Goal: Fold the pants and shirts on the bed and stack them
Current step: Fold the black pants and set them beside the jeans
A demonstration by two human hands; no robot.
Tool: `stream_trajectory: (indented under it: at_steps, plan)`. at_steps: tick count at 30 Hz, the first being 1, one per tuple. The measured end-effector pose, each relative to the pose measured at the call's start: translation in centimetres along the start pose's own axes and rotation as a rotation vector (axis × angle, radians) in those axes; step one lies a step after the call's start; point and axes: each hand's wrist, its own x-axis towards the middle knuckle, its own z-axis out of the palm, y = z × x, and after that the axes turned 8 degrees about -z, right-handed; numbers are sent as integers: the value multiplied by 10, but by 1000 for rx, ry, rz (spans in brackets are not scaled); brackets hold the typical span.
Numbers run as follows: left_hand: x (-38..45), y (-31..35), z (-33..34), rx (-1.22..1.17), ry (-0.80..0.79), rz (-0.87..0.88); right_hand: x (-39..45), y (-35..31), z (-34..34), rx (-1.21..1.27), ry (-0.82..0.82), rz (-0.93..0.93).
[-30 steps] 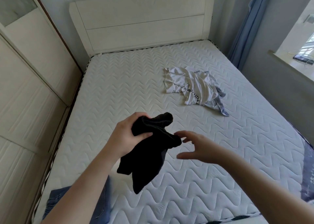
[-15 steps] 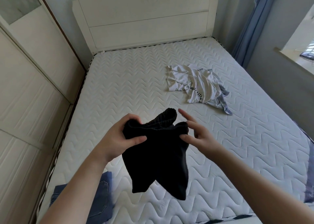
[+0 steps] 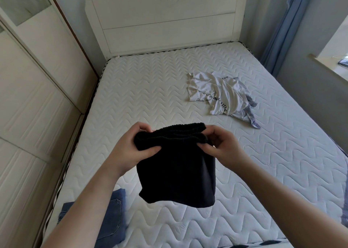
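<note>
Two hands hold a pair of black shorts (image 3: 177, 172) in the air above the near half of the bed (image 3: 131, 97). Left hand (image 3: 130, 150): fingers curled over the ribbed elastic waistband at its left end, thumb pressed against the front of the cloth. Right hand (image 3: 222, 148): fingertips and thumb pinching the waistband at its right end. The waistband is stretched level between them, and the legs hang free below, clear of the mattress.

Step in hand, as judged: the shorts are being squared up by the waistband before folding; no fold is made yet. The next move would call for lowering the garment flat onto the mattress, or doubling it leg over leg, with both waistband ends kept aligned.

Blue jeans (image 3: 111, 215) lie at the near left corner of the bed, partly hidden by the left forearm; whether they are folded cannot be told. A crumpled white T-shirt (image 3: 212, 89) lies well apart, toward the far right, over a pale blue-grey garment (image 3: 250, 114).

Writing: dark capital letters cross the T-shirt, broken by creases; only fragments show and no whole word can be read. No label is visible on the shorts or jeans.
</note>
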Motion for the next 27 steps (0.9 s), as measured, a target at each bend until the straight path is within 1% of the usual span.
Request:
stream_trajectory:
  at_steps: [4, 6, 11, 14, 16, 19, 23, 25, 27]
  plan:
    - [0, 0, -2, 97, 39, -21, 3, -3, 2, 59, 36, -3]
    - [1, 1, -4, 182, 37, -2, 4, -5, 4, 58, 44, 3]
    - [6, 10, -6, 382, -87, 28, 6, -6, 6, 73, 86, 3]
    - [13, 23, 6, 493, -182, 73, 9, -5, 8, 82, 89, -7]
    - [17, 33, 20, 502, -210, 89, 10, -4, 9, 88, 77, -26]
    - [27, 42, 40, 478, -177, 111, 11, -3, 10, 80, 71, -33]
    - [37, 39, 53, 444, -159, 133, 12, -3, 2, 100, 112, 41]
    - [39, 38, 54, 437, -191, 132, 10, -1, -7, 61, 19, 122]
    - [40, 39, 51, 412, -232, 130, 3, 7, -16, -153, -131, 253]
